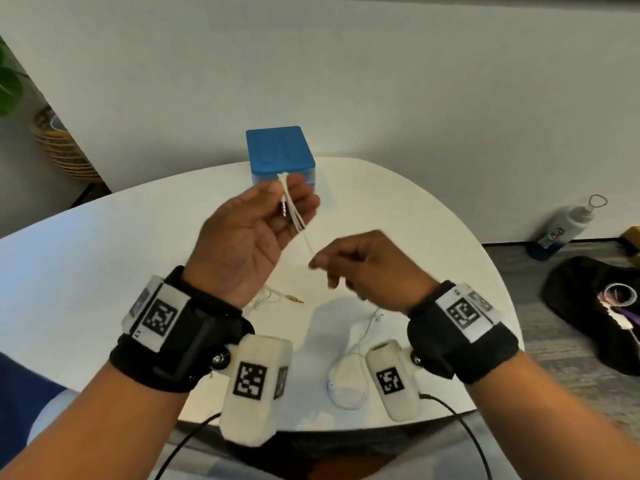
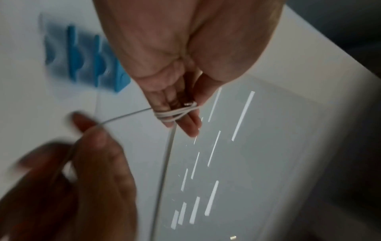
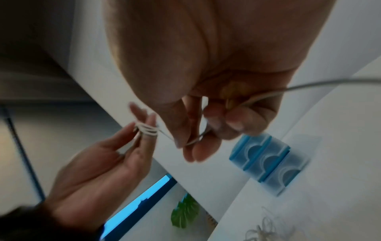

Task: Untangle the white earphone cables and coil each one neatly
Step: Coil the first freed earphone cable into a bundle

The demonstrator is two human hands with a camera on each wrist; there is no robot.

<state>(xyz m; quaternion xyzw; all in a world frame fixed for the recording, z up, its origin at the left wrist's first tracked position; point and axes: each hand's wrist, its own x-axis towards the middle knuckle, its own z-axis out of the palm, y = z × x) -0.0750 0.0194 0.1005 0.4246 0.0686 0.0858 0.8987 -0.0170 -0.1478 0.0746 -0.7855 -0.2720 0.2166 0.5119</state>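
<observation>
My left hand (image 1: 287,188) is raised palm-up above the white table (image 1: 104,254). A white earphone cable (image 1: 294,216) is wound in a few turns round its fingers (image 2: 175,115), and its silver plug lies against them. A strand runs from the coil to my right hand (image 1: 322,263), which pinches it between thumb and forefinger (image 3: 191,143). The rest of this cable hangs down to an earbud (image 1: 377,317) on the table. A second white cable (image 1: 263,301) with a gold plug (image 1: 294,299) lies loosely bunched on the table under my left wrist.
A blue lidded box (image 1: 280,150) stands at the table's far edge, just behind my left hand. A white rounded lump (image 1: 348,382) sits near the front edge. On the floor to the right are a bottle (image 1: 568,226) and a black bag (image 1: 588,306).
</observation>
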